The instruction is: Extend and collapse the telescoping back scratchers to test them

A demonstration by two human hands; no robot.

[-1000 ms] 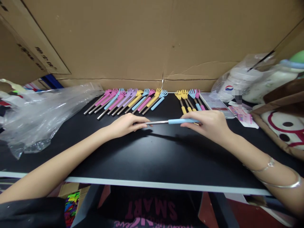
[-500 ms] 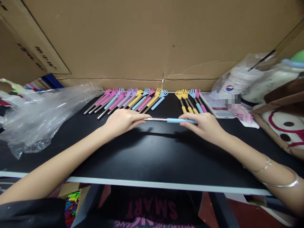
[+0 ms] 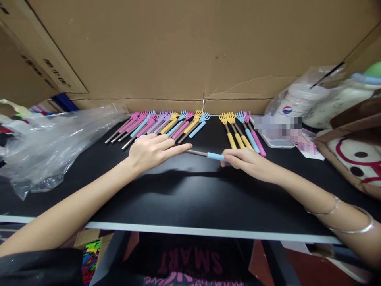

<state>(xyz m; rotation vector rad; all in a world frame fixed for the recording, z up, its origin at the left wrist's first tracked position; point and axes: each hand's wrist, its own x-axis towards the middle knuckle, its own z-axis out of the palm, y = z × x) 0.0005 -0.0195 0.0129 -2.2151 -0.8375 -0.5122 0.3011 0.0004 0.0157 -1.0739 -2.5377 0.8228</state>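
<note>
A back scratcher with a light blue grip [image 3: 216, 156] and a bare metal rod [image 3: 197, 152] is held level above the black table. My left hand [image 3: 154, 153] is closed around the rod's left end, which it hides; a bit of blue shows behind its knuckles. My right hand [image 3: 248, 161] is closed on the right end of the blue grip. Behind my left hand, several pink, blue, purple and yellow back scratchers [image 3: 166, 123] lie slanted in a row. Beyond my right hand lie several more back scratchers [image 3: 238, 129], with yellow, blue and pink grips toward me.
A crumpled clear plastic bag [image 3: 56, 147] covers the table's left side. At the right are a phone [image 3: 281, 143], a bagged white cup [image 3: 303, 99] and a brown bag [image 3: 336, 147] with a cartoon face. Cardboard [image 3: 166, 51] rises behind the black table [image 3: 190, 206].
My right hand has moved slightly left and down, so the back scratcher now tilts down toward the right. My left hand's fingers have stretched further along the rod.
</note>
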